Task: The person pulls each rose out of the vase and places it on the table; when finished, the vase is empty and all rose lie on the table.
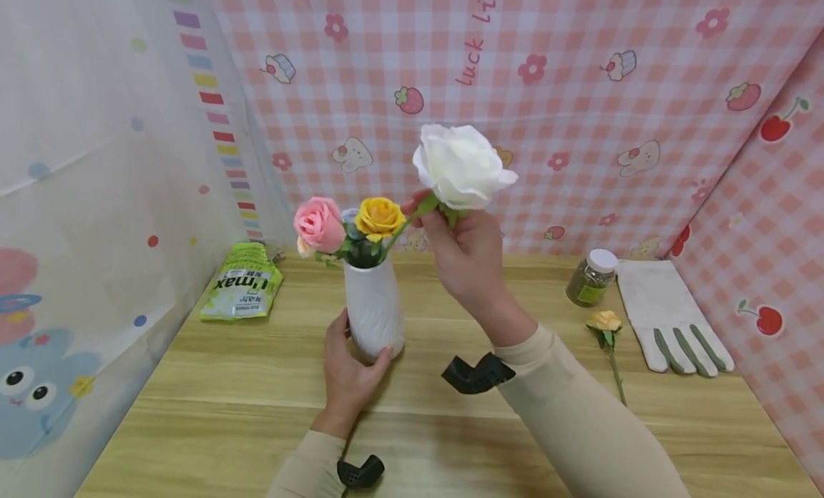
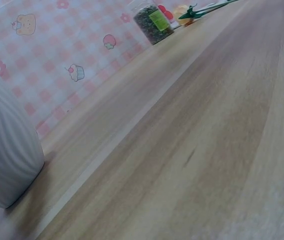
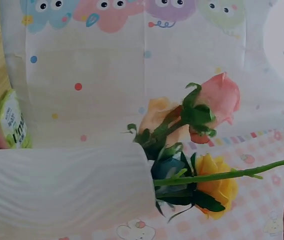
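Note:
A white ribbed vase (image 1: 373,308) stands on the table, tilted slightly in the head view. My left hand (image 1: 350,376) grips its lower part, fingers round the left side and thumb in front. Pink (image 1: 320,225) and yellow (image 1: 380,219) artificial roses stick out of its mouth, with a bluish flower partly hidden between them. Above and right of the vase, my right hand (image 1: 473,255) pinches a large white artificial rose (image 1: 462,167) just under the bloom. In the right wrist view, the green stem (image 3: 222,176) of that rose runs down into the vase mouth.
A green snack-like bag (image 1: 243,283) lies at the back left. At the right are a white-lidded jar (image 1: 591,277), a peach rose (image 1: 605,323) lying flat and a white glove (image 1: 669,312) with green-striped fingers. Patterned cloth (image 1: 553,119) walls enclose the table (image 1: 257,398).

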A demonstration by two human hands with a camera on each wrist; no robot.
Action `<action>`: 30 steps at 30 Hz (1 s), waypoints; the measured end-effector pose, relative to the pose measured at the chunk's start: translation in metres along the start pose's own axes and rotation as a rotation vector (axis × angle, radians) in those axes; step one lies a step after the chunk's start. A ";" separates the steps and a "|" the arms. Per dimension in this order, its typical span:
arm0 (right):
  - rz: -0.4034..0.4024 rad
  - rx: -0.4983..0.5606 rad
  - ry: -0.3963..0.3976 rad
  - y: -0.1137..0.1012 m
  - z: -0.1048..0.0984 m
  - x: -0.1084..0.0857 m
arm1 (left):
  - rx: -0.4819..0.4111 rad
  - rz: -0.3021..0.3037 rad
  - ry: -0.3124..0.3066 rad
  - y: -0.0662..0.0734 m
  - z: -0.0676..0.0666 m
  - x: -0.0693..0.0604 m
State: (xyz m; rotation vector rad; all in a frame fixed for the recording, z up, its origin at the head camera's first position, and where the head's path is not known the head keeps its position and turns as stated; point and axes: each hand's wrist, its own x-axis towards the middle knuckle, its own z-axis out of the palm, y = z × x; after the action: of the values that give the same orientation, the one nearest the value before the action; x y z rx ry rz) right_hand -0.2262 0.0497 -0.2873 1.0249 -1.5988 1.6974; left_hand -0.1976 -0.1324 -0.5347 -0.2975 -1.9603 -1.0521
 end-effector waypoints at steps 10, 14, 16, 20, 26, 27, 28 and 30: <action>-0.093 0.127 0.254 -0.011 -0.020 0.011 | 0.007 0.007 -0.008 0.000 0.000 0.001; -0.050 0.129 0.359 -0.014 -0.032 0.013 | 0.004 0.002 -0.001 -0.001 -0.001 0.000; -0.028 0.143 0.417 -0.015 -0.039 0.014 | 0.008 0.005 0.007 -0.001 -0.001 -0.001; -0.026 0.154 0.524 -0.018 -0.058 0.013 | 0.009 0.022 0.021 -0.002 0.000 -0.001; 0.007 0.221 0.691 -0.017 -0.100 -0.003 | -0.002 0.022 0.018 0.000 0.001 0.000; 0.032 0.226 0.704 -0.015 -0.107 -0.009 | -0.001 0.019 0.017 0.000 0.001 0.000; 0.063 0.228 0.706 -0.013 -0.114 -0.016 | 0.001 0.018 0.015 0.000 0.001 0.000; 0.136 0.178 0.677 -0.007 -0.127 -0.032 | 0.000 0.016 0.013 0.000 0.001 0.000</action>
State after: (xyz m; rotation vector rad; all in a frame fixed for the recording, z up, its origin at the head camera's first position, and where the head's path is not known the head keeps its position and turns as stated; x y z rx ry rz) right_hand -0.2212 0.1790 -0.3079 0.3415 -1.1029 2.0176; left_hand -0.1978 -0.1320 -0.5352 -0.3048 -1.9437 -1.0411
